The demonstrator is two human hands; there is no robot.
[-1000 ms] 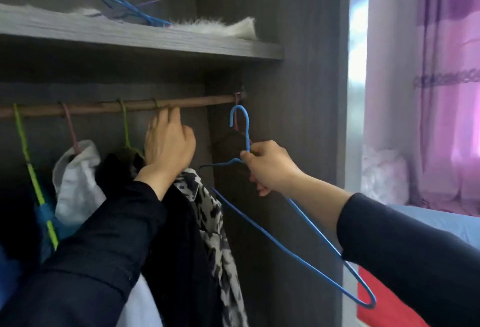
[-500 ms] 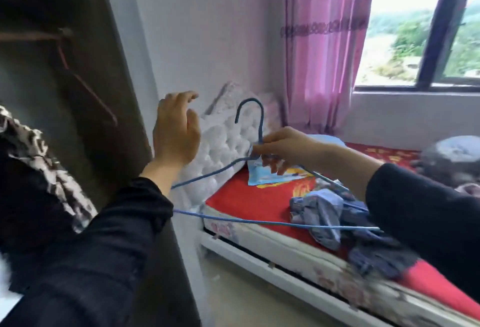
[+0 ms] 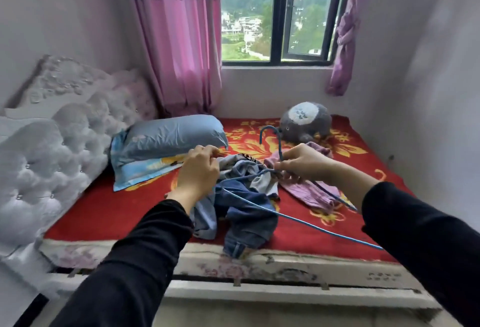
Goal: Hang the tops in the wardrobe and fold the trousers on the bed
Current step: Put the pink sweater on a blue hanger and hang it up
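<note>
**Head view: blue wire hanger [image 3: 280, 148] in my right hand [image 3: 304, 163], both hands over the clothes on the bed [image 3: 104, 209]**

Head view showed me standing at the side of the bed, both arms in black sleeves [image 3: 145, 248] reaching out over the red, yellow-flowered cover. My right hand was closed on the blue wire hanger, fingers and thumb pinching it where the neck meets the shoulders. Its hook stood up above my knuckles, and its long bottom wire ran back toward my right forearm, passing above the clothes.

My left hand [image 3: 198, 170] was at the left edge of the heap of clothes [image 3: 244, 196], fingers bent down onto the pale grey-blue cloth on top. I could not tell whether it had actually pinched any cloth.

The heap lay near the middle of the bed, close to the near edge. Its lower part was denim trousers [image 3: 246, 212], with one hem hanging over the mattress edge. A mauve garment [image 3: 309, 192] lay crumpled just to the right of the heap, under my right hand.

A blue pillow [image 3: 168, 139] lay to the left of the heap, against the white tufted headboard [image 3: 52, 150]. A grey plush toy [image 3: 304, 121] sat at the far side of the bed, beyond the hanger's hook. Behind it were the window [image 3: 280, 14] and, to its left, a pink curtain [image 3: 179, 40] hanging down to the bed.
</note>
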